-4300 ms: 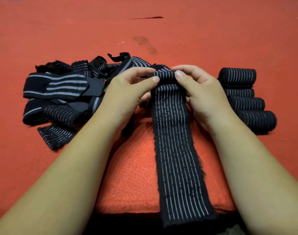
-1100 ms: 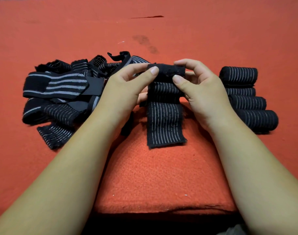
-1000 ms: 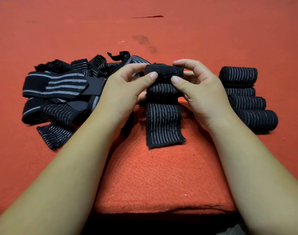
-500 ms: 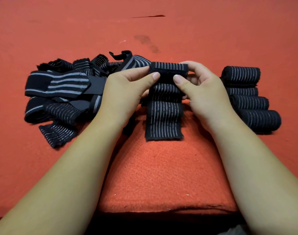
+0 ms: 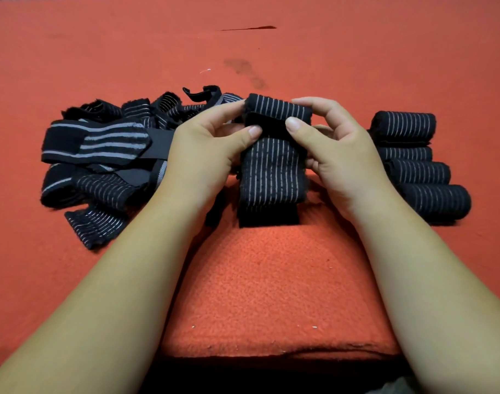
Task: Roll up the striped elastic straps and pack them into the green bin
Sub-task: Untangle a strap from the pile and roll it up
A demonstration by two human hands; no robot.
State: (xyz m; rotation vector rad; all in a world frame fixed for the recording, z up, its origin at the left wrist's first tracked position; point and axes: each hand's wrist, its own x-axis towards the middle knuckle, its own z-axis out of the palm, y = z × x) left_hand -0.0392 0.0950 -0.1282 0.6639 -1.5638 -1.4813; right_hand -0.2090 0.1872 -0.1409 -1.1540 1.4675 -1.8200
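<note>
A black strap with thin white stripes point(image 5: 271, 172) lies in front of me, its far end wound into a thick roll point(image 5: 280, 109). My left hand point(image 5: 206, 149) and my right hand point(image 5: 337, 155) grip that roll from either side, thumbs pressed on its near face. A short flat tail with a plain black end reaches toward me. A heap of unrolled straps point(image 5: 106, 155) lies at the left. Several finished rolls point(image 5: 422, 172) lie in a row at the right. No green bin is in view.
Everything rests on a red felt-covered surface point(image 5: 271, 294) whose front edge runs just below my forearms. A dark stain point(image 5: 246, 69) and a thin dark slit point(image 5: 248, 28) mark the far part of the cloth.
The roll has grown thicker as both hands wound it toward me. The loose tail, once hanging past the front edge, has shortened to a short flap.
</note>
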